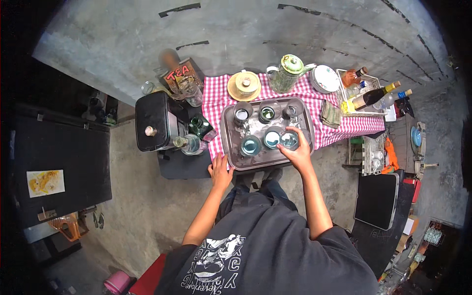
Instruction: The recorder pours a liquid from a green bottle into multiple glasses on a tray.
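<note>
A brown serving tray (227, 129) lies on a red-and-white checked cloth (215, 93) in front of me. Several glasses stand on it in two rough rows. My right hand (298, 150) has thumb and fingers around the rim of a clear bluish glass (290, 139) at the near right. Close beside that glass is another bluish glass (272, 138), and a third bluish glass (250, 145) stands farther left. A dark green glass (267, 114) is in the far row. At the tray's near left corner, my left hand (220, 172) rests on the cloth edge, fingers spread, holding nothing.
Behind the tray stand a yellow lidded dish (245, 84), a green patterned pitcher (287, 73) and stacked plates (324, 79). A bottle basket (366, 96) and folded cloth (331, 114) are at right. Left are a black box (151, 120) and glass bottles (189, 144).
</note>
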Tool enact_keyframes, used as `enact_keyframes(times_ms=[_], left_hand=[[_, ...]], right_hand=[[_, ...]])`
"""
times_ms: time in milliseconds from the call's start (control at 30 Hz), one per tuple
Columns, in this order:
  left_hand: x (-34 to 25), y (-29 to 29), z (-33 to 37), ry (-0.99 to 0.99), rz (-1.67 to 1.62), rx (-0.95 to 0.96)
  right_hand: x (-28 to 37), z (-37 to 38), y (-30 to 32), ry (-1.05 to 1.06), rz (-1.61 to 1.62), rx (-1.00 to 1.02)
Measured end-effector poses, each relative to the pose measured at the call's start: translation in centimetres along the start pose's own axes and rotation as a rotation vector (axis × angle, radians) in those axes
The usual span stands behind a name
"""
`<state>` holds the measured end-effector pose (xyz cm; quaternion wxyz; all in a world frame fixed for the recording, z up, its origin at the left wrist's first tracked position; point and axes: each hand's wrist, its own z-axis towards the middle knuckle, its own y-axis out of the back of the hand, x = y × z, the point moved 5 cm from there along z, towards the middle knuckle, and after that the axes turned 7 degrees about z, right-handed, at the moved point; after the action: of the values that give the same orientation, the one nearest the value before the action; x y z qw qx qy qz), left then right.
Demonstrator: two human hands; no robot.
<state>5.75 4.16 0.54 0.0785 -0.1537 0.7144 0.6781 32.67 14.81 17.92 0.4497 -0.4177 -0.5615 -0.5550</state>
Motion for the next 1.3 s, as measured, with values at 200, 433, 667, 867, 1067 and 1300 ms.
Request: enact_keyframes(times_ms=[200,433,667,867,1067,1300], left_hand=[[-0.1,-0.4,0.4,-0.009,0.046,-0.050],[-0.4,0.1,1.6,0.068,0.045,0.095],[-0.4,-0.4,1.5,0.044,0.116,0.221],[0.6,-2.0,1.6,0.063,0.122,0.486],[0.5,-2.5,1.6,0.070,0.084,0.508],[0.9,-2.9,1.7,0.086,0.087,0.523]], right_hand=[[-0.4,0.3,-0.3,0.006,-0.078,0.040],[-2.8,0.7,-0.8,0.086,-0.090,0.067],[-4.5,1.1,-1.0,0.095,-0.109,0.043],[-6.0,1.6,-1.7,0.075,-0.081,0.044],[-6.9,2.0,-2.0,0.105,-0.136,0.013],[-6.5,2.4,-2.8,0.091,-0.103,0.012]])
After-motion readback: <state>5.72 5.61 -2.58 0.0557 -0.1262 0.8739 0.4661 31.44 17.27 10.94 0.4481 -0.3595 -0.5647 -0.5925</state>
